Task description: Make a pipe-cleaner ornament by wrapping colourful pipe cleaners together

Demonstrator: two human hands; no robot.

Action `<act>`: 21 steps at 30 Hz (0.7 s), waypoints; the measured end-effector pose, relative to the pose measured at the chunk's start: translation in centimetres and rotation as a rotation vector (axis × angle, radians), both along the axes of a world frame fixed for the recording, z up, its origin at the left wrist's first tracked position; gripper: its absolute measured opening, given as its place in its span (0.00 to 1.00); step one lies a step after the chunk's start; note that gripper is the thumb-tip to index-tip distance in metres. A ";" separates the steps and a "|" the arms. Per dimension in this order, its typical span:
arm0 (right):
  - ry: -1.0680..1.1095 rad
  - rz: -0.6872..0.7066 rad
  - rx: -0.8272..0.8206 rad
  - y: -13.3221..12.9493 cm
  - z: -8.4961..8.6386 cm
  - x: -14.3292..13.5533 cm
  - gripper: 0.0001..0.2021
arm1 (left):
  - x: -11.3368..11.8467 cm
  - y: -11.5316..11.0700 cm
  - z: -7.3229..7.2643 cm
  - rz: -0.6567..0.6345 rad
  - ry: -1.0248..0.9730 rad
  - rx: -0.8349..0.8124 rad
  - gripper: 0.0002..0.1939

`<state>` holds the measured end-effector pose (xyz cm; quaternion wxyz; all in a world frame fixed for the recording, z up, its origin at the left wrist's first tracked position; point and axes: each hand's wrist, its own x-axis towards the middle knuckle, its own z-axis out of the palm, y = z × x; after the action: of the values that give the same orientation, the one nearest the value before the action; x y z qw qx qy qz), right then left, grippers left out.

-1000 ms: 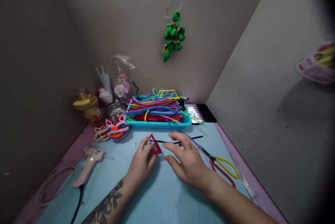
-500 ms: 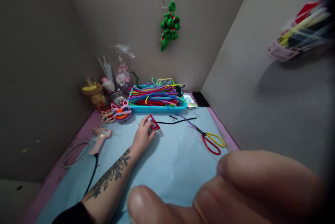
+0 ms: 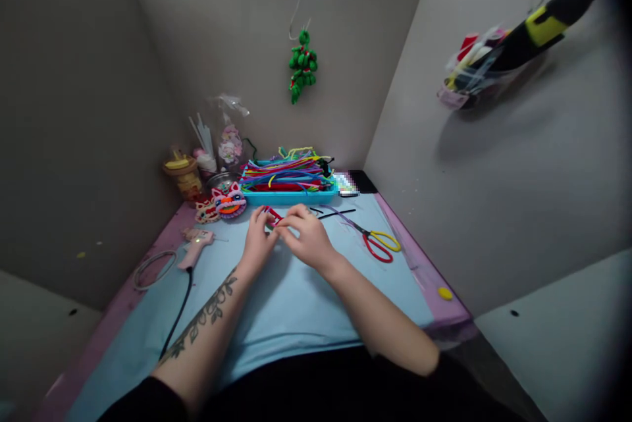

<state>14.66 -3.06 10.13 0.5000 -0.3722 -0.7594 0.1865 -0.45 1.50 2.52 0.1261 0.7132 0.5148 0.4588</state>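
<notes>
A small red pipe-cleaner piece [image 3: 273, 214], bent to an angular outline, is between my two hands over the blue cloth. My left hand [image 3: 257, 237] grips it from the left, fingers curled round its edge. My right hand [image 3: 307, 236] meets it from the right, thumb and fingertips pinched at its lower end. The fingers partly cover the piece. Just right of my right hand lie black pipe cleaners [image 3: 340, 212] and scissors [image 3: 378, 244] with one red and one yellow handle, their blades touching a purple strand.
A blue tray [image 3: 291, 198] of colourful pipe cleaners stands at the back. Lion-head figures [image 3: 230, 201], a pink glue gun [image 3: 196, 245] with its cord, and a cup [image 3: 184, 178] are on the left. A green ornament [image 3: 303, 66] hangs on the back wall, a holder [image 3: 454, 94] on the right wall.
My right hand has moved from close before the camera to the red piece and now pinches it. My left hand keeps its hold. The view has shifted, showing the wall tops.
</notes>
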 end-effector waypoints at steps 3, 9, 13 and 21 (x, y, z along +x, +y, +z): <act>0.168 -0.227 -0.103 1.6 -5.8 0.3 0.10 | 0.5 -1.4 -1.3 0.068 -0.058 0.014 0.02; 0.144 -0.147 -0.106 0.9 -10.3 0.7 0.09 | 1.3 -3.3 -2.8 -0.044 0.056 0.130 0.05; 0.165 -0.139 -0.108 1.1 -10.3 0.5 0.05 | 1.4 -3.7 -2.7 -0.095 0.110 0.147 0.07; 0.155 -0.119 -0.111 2.2 -11.3 0.6 0.07 | 1.3 -3.4 -2.8 -0.116 0.131 0.138 0.06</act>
<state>15.25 -0.88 -1.15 0.5460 -0.4282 -0.6836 0.2264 0.81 -1.91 -0.33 0.0692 0.7771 0.4472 0.4375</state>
